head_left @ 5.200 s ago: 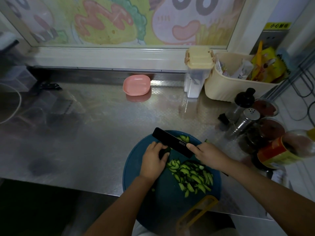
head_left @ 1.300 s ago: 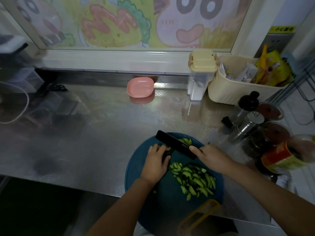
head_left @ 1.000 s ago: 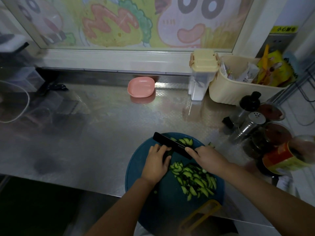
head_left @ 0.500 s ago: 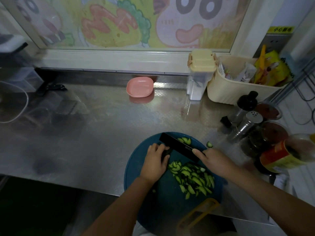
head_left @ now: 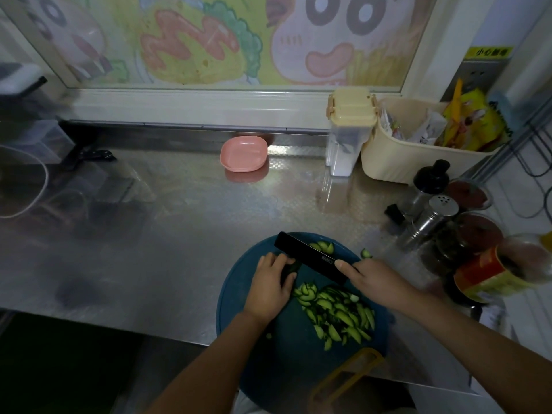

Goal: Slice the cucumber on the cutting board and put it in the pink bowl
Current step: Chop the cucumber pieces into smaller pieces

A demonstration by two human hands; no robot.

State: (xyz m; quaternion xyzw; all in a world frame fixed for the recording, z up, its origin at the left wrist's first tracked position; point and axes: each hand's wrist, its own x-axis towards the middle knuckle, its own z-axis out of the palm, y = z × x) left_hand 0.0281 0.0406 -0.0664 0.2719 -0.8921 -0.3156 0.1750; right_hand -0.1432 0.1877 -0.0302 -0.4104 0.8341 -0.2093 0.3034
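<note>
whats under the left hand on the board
A dark end of the cucumber stub shows under the left hand; the hand covers the rest, so its length is unknown.

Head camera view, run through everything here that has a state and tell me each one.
pink bowl: upright, empty, at the back of the counter.
cucumber stub: uncut, held by the left hand.
cucumber slices: piled on the cutting board.
stray slice: off the board, on the counter.
knife: gripped by the right hand, blade at the stub.
cream-lidded container: closed.
</note>
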